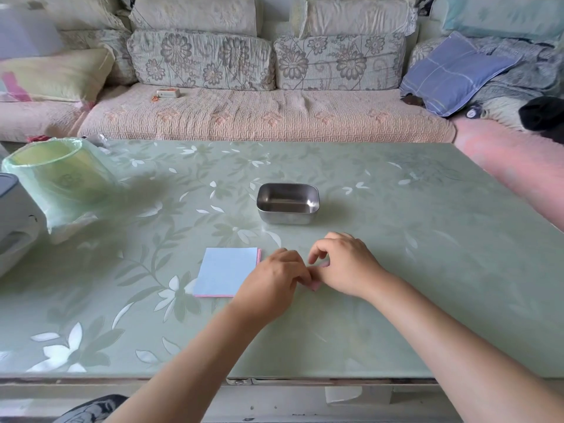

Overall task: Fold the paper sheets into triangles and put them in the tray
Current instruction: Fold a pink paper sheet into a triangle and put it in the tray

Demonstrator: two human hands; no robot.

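Fingers (300,271) of the left hand (274,277) are curled together and pinch the near corner of a small pink sheet (316,285). Those of the right hand (345,264) arch over the same sheet, with thumb and forefinger bent toward its far edge, where a sliver of pink shows. Most of the paper is hidden under the two hands, so I cannot tell how far the fold has got.

The sheet lies on the tabletop (427,239) on the person's side of the steel tray (288,219), near it and a little toward its right end. Nothing can be seen inside the tray. The move that matters therefore runs straight away from the person, a short carry from the fingers up to the tray. The right hand is the nearer of the two to the tray, its knuckles close to the front wall.

The stack of sheets (225,270), pale blue on top with pink edges beneath, lies to the near left of the tray. It sits just beside the left hand, which looks better placed to fetch the next one.
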